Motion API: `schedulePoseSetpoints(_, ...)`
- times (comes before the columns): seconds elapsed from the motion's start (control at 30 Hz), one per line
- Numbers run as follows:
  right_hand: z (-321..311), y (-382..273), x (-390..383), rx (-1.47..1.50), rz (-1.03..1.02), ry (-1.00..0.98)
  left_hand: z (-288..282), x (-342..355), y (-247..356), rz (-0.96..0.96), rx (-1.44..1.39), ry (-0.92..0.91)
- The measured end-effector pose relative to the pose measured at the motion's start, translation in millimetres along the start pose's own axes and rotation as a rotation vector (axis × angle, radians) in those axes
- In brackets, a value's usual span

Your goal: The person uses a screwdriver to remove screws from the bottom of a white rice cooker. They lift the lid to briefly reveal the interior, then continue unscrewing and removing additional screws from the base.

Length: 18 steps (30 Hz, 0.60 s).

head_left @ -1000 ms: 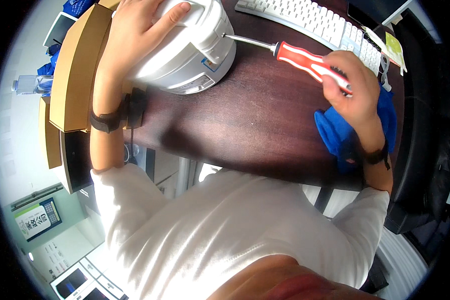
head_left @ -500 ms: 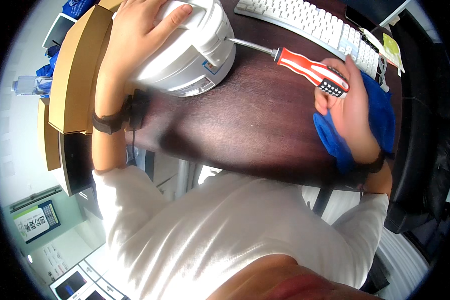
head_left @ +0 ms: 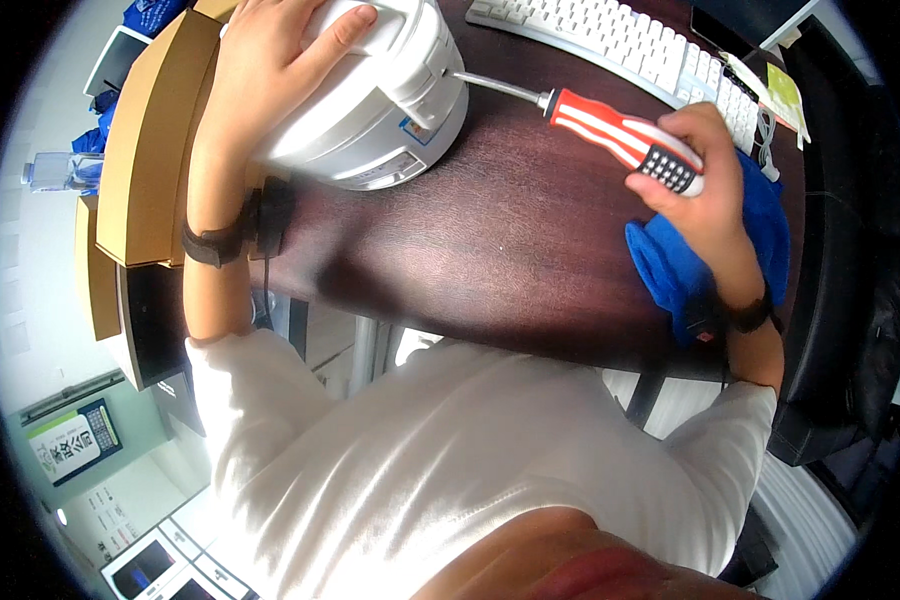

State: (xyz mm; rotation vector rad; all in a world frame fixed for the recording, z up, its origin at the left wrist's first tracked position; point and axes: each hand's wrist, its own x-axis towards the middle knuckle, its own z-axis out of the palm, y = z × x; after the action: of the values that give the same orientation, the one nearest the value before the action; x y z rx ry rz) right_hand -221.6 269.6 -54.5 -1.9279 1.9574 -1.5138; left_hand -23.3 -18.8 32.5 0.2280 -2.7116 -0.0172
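Observation:
A rounded white appliance, apparently a rice cooker [head_left: 355, 135], lies at the upper left of the desk, partly cut off by the picture's top edge. My left hand [head_left: 260, 75] is laid over it, thumb spread out, with some fingertips out of view. In my right hand [head_left: 705, 170] is a screwdriver [head_left: 610, 130] with a red and white striped handle and a dark, white-spotted end. Its metal shaft points left, and the tip meets the cooker's side beside a raised part. Whether the tip sits in a screw is too small to tell.
A white keyboard [head_left: 610, 45] lies at the far side of the dark wooden desk [head_left: 490, 240]. Under my right wrist is a blue cloth [head_left: 670, 265]. Cardboard boxes [head_left: 155, 140] stand at the left, and a black chair [head_left: 835, 300] is at the right.
My right hand has changed its grip, fingers now wrapped round the end of the handle, and the screwdriver has turned about its length. The cooker and my left hand have shifted very slightly left.

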Motion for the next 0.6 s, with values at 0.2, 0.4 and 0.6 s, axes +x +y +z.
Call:
schedulePoseSetpoints(0.2,5.9,-2.3,1.8,-0.048,0.066,0.006,1.3,-0.2,-0.3,0.003,-0.006,0.001)
schedulePoseSetpoints(0.4,13.3,-4.6,3.5,0.830,1.036,0.018,1.1,-1.8,-1.1,0.022,0.011,0.014)
schedulePoseSetpoints(0.6,-5.6,-13.3,1.5,1.058,0.990,-0.079,-0.4,-0.9,3.7,0.016,-0.006,0.028)
